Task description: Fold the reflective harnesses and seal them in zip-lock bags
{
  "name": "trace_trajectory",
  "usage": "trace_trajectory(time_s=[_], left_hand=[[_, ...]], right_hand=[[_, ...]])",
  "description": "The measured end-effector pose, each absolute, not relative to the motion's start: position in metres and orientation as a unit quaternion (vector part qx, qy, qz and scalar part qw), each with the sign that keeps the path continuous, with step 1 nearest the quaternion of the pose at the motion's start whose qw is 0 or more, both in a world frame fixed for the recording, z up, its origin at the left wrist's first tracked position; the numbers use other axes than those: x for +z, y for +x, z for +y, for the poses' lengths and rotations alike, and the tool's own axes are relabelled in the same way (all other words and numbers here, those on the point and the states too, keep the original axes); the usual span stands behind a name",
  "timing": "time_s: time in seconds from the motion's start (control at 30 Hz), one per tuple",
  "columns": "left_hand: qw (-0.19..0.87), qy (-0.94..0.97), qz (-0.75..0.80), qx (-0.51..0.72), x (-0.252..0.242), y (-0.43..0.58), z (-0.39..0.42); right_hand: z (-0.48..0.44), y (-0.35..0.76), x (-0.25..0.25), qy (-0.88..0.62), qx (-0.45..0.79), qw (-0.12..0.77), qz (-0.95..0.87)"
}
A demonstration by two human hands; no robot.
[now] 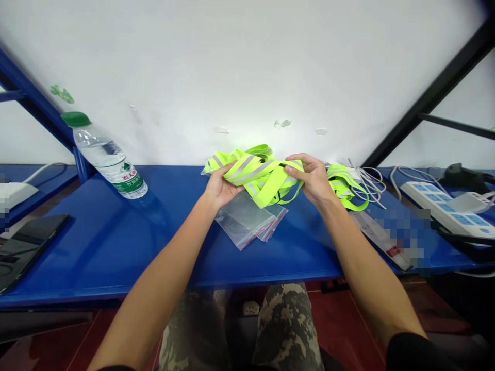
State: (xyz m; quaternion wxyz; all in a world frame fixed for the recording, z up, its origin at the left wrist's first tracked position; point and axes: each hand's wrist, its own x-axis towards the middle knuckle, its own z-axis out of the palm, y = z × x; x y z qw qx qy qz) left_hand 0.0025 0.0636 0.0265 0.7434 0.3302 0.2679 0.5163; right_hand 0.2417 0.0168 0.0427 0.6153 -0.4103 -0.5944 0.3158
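A bundle of neon yellow straps with grey reflective stripes [266,178] is stretched between my two hands over the blue table. My left hand [221,189] pinches its left side, thumb on top and fingers beneath. At the right end, my right hand [314,179] grips a strap between thumb and fingers. Below the bundle lie clear zip bags [245,221] with red-edged seals, partly covered by it. Behind my left hand, more yellow strap sits in clear plastic [212,163]. Another yellow strap bundle [345,189] rests just right of my right wrist.
A water bottle with a green cap [112,162] stands at the left of the blue table [166,247]. A dark phone [31,247] lies near the left edge. White cables [373,185] and a power strip [448,208] are at the right. The wall rises directly behind.
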Motion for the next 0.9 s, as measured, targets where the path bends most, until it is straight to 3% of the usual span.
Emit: trace_trajectory(time_s=[0.1, 0.23, 0.43, 0.6, 0.7, 0.9], left_hand=[[0.722, 0.34, 0.27, 0.539, 0.03, -0.002, 0.066], [0.705, 0.344, 0.261, 0.563, 0.03, -0.006, 0.072], [0.707, 0.382, 0.283, 0.523, 0.021, 0.013, 0.067], [0.566, 0.391, 0.426, 0.588, 0.013, 0.029, 0.064], [0.47, 0.419, 0.425, 0.65, 0.009, 0.031, 0.065], [0.395, 0.398, 0.449, 0.696, 0.005, 0.027, 0.065]], right_hand=[[0.009, 0.254, 0.053, -0.388, 0.339, 0.578, -0.633], [0.003, 0.26, 0.06, -0.373, 0.387, 0.436, -0.722], [0.003, 0.21, 0.046, -0.45, 0.203, 0.435, -0.753], [-0.006, 0.182, 0.04, -0.48, 0.157, 0.346, -0.791], [-0.008, 0.18, 0.038, -0.501, 0.127, 0.323, -0.793], [-0.012, 0.176, 0.037, -0.481, 0.082, 0.308, -0.817]])
